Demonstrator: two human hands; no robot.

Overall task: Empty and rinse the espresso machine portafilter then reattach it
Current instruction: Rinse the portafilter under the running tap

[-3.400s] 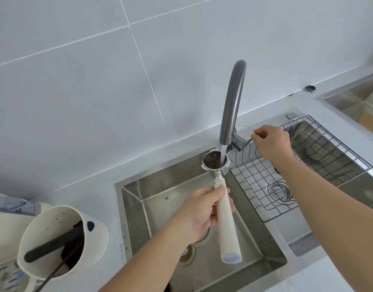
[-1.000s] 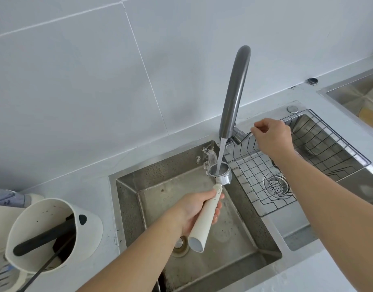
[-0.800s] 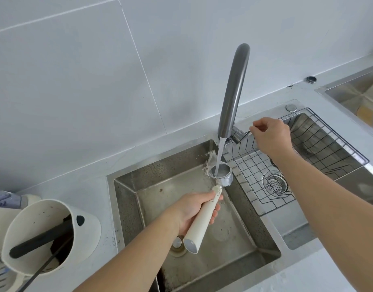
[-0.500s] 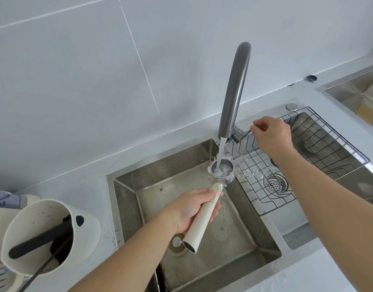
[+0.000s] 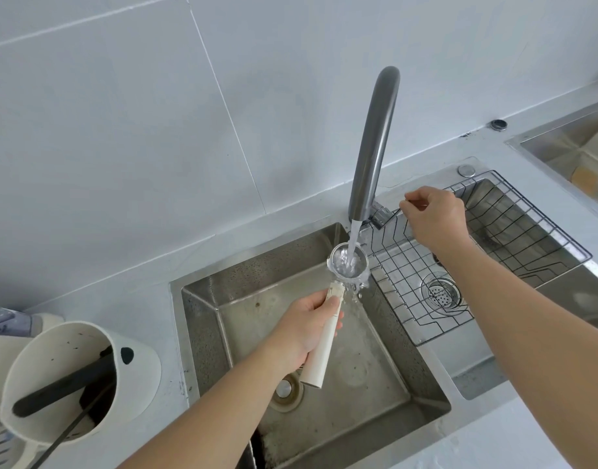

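The portafilter (image 5: 325, 336) has a long cream handle and a round metal basket. My left hand (image 5: 307, 328) grips the handle and holds the basket under the grey faucet (image 5: 372, 143). Water streams from the spout into the basket, which is full and spilling over into the steel sink (image 5: 422, 390). My right hand (image 5: 432, 216) pinches the thin faucet lever behind the spout. No espresso machine is in view.
A wire rack (image 5: 514, 211) spans the shallow right basin, with a round strainer (image 5: 441, 294) below it. A white knock-box tub (image 5: 131, 377) with a black bar stands on the counter at the left. A second steel basin (image 5: 568, 140) lies at the far right.
Dark coffee residue seen in the basket earlier is gone; it now holds clear overflowing water. My left hand has tilted and levelled the portafilter under the stream. My right hand has stayed on the lever.
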